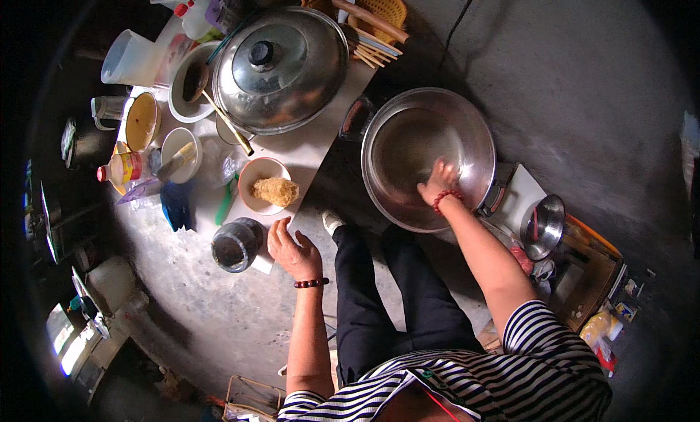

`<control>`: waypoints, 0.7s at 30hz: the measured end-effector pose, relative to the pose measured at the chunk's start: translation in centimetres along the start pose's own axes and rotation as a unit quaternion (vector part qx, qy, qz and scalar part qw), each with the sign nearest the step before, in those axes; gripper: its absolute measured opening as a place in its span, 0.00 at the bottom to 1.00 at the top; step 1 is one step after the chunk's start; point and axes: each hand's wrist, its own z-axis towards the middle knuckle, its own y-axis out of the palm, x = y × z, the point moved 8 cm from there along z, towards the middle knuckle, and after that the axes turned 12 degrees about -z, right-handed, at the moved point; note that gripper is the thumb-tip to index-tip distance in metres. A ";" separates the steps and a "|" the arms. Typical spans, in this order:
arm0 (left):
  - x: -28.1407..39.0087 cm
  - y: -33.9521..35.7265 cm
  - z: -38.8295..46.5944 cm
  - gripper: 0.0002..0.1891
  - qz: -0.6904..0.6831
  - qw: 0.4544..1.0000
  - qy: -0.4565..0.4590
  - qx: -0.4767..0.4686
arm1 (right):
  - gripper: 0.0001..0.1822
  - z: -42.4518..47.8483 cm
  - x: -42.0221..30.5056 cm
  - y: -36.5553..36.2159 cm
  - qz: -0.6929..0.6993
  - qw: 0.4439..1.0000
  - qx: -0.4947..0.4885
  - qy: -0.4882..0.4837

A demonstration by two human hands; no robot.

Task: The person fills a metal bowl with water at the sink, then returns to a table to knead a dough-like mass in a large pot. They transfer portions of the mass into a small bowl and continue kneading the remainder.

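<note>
My right hand (pixel 439 182) reaches down into a wide stainless steel wok (pixel 374 165) with two side handles. Its thumb stands apart, its fingertips are blurred, and I see nothing held. Whether the wok holds water is unclear. Near the table's edge, my left hand (pixel 295 253) hangs with loosely bent fingers and holds nothing. Just beyond its fingertips, a white bowl with an orange rim (pixel 250 177) carries a tan fibrous scrubber (pixel 276 191), likely loofah. To the left of that hand stands a dark glazed jar (pixel 237 245).
A large domed metal lid (pixel 284 88) covers much of the white table (pixel 314 140). Around it are a ladle (pixel 227 121), a yellow basket (pixel 391 11) and a bottle (pixel 123 167). Right of the wok, a small metal bowl (pixel 544 230) sits by a wooden crate (pixel 588 274).
</note>
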 end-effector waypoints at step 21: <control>6.7 5.5 -4.2 0.16 -0.212 0.974 -0.051 -0.069 | 0.23 -3.1 -8.0 -4.3 -0.201 0.916 -0.032 -0.345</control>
